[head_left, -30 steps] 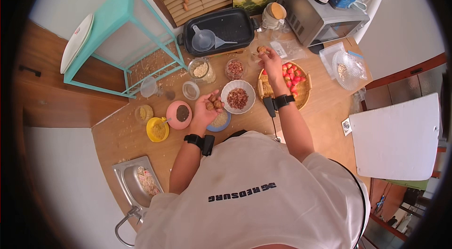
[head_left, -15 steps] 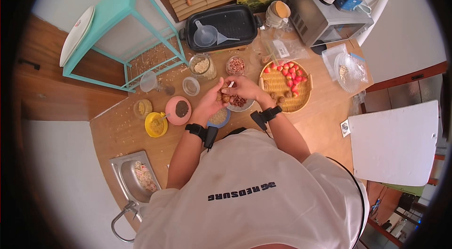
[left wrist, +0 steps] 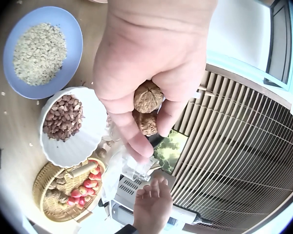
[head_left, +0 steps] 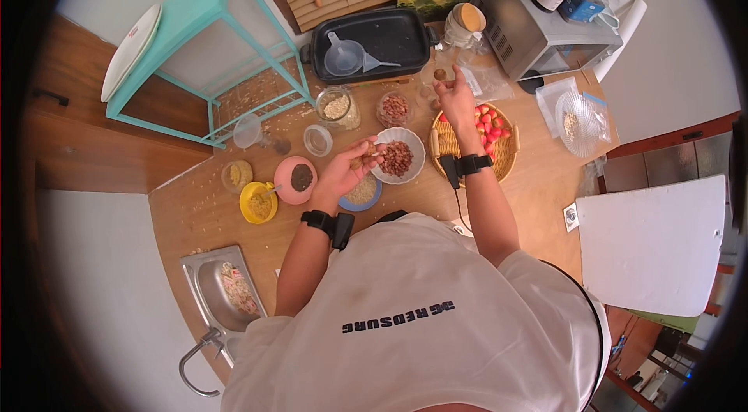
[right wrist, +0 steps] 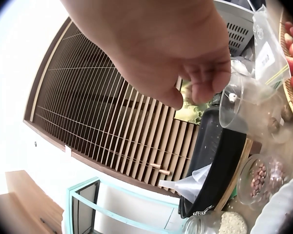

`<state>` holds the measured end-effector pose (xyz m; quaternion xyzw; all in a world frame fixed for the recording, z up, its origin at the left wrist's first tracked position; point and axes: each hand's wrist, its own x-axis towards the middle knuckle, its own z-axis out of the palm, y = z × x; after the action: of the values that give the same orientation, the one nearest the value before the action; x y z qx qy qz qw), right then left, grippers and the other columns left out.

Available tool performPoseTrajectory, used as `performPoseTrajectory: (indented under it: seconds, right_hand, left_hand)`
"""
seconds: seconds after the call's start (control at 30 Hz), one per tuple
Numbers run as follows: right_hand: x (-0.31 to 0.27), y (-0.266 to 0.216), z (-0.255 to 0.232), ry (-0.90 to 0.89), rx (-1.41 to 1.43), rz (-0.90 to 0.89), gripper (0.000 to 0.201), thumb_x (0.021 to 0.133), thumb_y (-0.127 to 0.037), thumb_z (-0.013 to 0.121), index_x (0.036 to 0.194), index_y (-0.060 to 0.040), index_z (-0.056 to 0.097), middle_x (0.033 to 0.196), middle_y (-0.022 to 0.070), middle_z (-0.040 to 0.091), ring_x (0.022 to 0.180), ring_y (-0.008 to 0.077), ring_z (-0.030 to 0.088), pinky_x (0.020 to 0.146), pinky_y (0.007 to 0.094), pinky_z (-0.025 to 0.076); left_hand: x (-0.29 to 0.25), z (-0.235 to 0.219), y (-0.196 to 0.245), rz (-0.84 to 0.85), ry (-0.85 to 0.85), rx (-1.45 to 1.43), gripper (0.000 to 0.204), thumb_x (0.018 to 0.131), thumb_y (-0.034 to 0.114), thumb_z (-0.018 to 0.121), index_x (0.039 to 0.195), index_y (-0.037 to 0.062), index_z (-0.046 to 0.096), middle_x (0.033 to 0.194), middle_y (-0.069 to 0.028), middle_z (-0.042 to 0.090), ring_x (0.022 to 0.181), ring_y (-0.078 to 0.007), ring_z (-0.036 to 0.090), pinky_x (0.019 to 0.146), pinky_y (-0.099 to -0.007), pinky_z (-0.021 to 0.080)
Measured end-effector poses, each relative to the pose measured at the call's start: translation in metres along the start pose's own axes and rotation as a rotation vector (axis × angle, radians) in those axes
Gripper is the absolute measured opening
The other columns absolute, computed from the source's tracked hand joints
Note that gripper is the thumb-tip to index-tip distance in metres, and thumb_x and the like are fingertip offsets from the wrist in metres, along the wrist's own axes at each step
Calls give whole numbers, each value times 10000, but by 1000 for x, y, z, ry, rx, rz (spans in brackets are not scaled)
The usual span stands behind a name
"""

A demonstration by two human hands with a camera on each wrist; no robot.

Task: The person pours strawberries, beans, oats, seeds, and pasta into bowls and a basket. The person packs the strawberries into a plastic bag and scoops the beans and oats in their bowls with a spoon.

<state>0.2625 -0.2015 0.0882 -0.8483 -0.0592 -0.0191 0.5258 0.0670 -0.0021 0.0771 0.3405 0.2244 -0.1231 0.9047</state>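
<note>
My left hand (head_left: pixel 343 174) holds walnuts (left wrist: pixel 148 100) in its curled fingers, beside a white fluted bowl (head_left: pixel 421 148) of reddish peanuts. Two of them show between thumb and fingers in the left wrist view. My right hand (head_left: pixel 458 104) reaches past the wicker basket (head_left: pixel 510 166) to a clear jar (right wrist: pixel 233 105). Its fingers are loosely bent with nothing visible between them in the right wrist view. One walnut (head_left: pixel 440 74) appears just beyond the fingertips in the head view. More walnuts (right wrist: pixel 273 125) show through the jar's wall.
Red fruits (head_left: pixel 492 127) and walnuts lie in the basket. Nearby stand a small jar of peanuts (head_left: pixel 394 109), a jar of oats (head_left: pixel 337 106), a blue plate (head_left: pixel 375 200), a pink bowl (head_left: pixel 284 192) and a yellow bowl (head_left: pixel 257 217). Behind are a black pan (head_left: pixel 397 30) and a microwave (head_left: pixel 538 30).
The right hand came from the jar to the left hand, then went back out to the jar. The left hand shows fewer walnuts now and has stayed near the white bowl.
</note>
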Motion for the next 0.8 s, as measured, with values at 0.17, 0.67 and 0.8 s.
performPoseTrajectory:
  seconds: [0.17, 0.67, 0.8]
  right_hand:
    - [-32, -14, 17, -507, 56, -63, 475, 840, -348, 670, 1195, -41, 594, 793, 129, 666, 757, 249, 658, 707, 360, 497]
    - [-82, -48, 12, -583, -176, -425, 400, 786, -327, 719, 1091, -82, 639, 743, 120, 644, 655, 294, 626, 649, 374, 496]
    - [-59, -41, -4, -115, 40, -262, 363, 802, -153, 715, 1142, -75, 612, 702, 28, 591, 609, 129, 559, 591, 280, 466]
  left_hand:
    - [11, 3, 4, -57, 15, 74, 441, 978, 440, 463, 1070, 25, 580, 828, -65, 620, 579, -98, 514, 522, -195, 432]
    - [13, 11, 6, -229, -88, 58, 510, 903, 642, 438, 934, 140, 521, 709, 4, 466, 513, -100, 383, 436, -223, 269]
    - [18, -6, -1, -173, 33, -145, 309, 936, 404, 517, 964, 96, 523, 844, -58, 524, 594, -172, 445, 515, -251, 335]
